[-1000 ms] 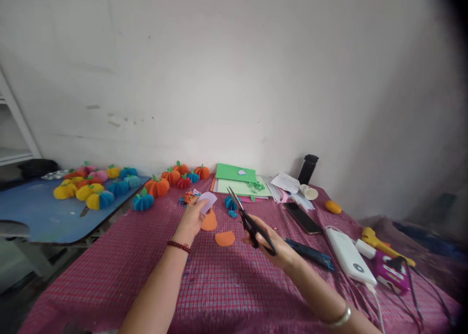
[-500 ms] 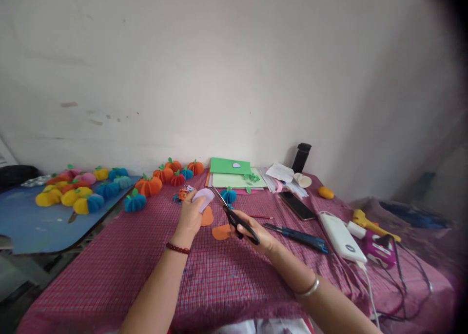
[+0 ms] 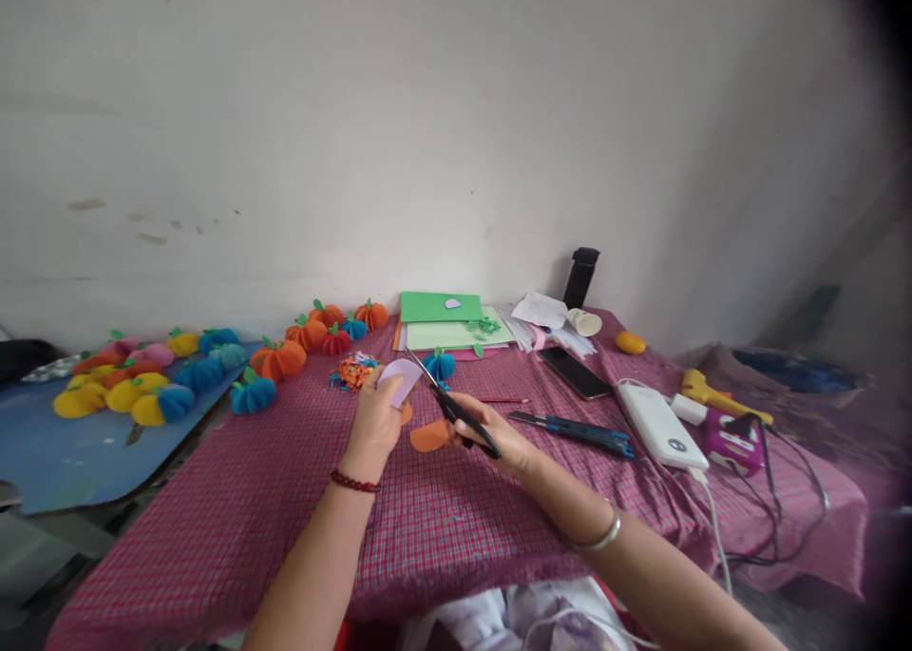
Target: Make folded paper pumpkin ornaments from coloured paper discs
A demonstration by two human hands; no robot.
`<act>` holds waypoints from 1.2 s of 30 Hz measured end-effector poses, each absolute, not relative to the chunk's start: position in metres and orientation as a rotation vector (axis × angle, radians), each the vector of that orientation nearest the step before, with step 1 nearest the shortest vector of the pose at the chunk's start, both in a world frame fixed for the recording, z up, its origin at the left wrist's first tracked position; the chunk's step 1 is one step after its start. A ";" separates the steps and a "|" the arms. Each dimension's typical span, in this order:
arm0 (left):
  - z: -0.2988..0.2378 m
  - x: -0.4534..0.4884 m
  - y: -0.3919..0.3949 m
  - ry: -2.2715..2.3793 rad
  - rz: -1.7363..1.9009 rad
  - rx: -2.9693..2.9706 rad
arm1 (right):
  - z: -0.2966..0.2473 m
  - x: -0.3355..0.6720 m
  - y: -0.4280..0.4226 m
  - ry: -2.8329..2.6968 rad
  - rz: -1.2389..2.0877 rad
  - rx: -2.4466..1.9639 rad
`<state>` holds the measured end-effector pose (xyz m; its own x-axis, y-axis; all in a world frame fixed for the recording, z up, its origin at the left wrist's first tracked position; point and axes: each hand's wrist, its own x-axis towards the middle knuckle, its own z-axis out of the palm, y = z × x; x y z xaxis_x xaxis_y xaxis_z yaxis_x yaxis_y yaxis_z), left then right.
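Note:
My left hand (image 3: 375, 415) is closed on a lilac paper piece (image 3: 401, 379) with a rounded edge. In my right hand (image 3: 484, 430) is a pair of black-handled scissors (image 3: 456, 411), my fingers in its handles and its blades pointing up and left beside the paper. Whether the blades touch the paper I cannot tell. Under the hands, an orange paper piece (image 3: 428, 436) lies on the checked cloth (image 3: 285, 499), and a second orange piece is partly hidden by my left hand. Paper scraps (image 3: 356, 373) are heaped just behind that hand.
Several paper pumpkins (image 3: 277, 358) stand left, more on a blue board (image 3: 64, 451). Green card (image 3: 438, 306) lies at the back. A utility knife (image 3: 577, 434), phone (image 3: 576, 373), white power bank (image 3: 662, 427), yellow glue gun (image 3: 723, 396) and black bottle (image 3: 581, 278) are right.
The view has shifted slightly. My left hand has come a little nearer the scissors and now covers more of one orange piece. Both hands keep their hold.

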<state>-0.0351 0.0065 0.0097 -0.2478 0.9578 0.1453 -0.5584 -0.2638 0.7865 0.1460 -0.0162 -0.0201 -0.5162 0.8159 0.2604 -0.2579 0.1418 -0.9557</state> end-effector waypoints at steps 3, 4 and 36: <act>0.008 -0.035 0.002 0.782 1.538 0.924 | -0.020 0.144 -0.013 -1.358 1.519 -0.600; 0.007 -0.034 0.000 0.798 1.437 0.993 | -0.021 0.144 -0.011 -1.300 1.508 -0.616; -0.010 -0.017 0.001 0.956 1.273 1.260 | -0.032 0.147 0.006 -1.284 1.483 -0.574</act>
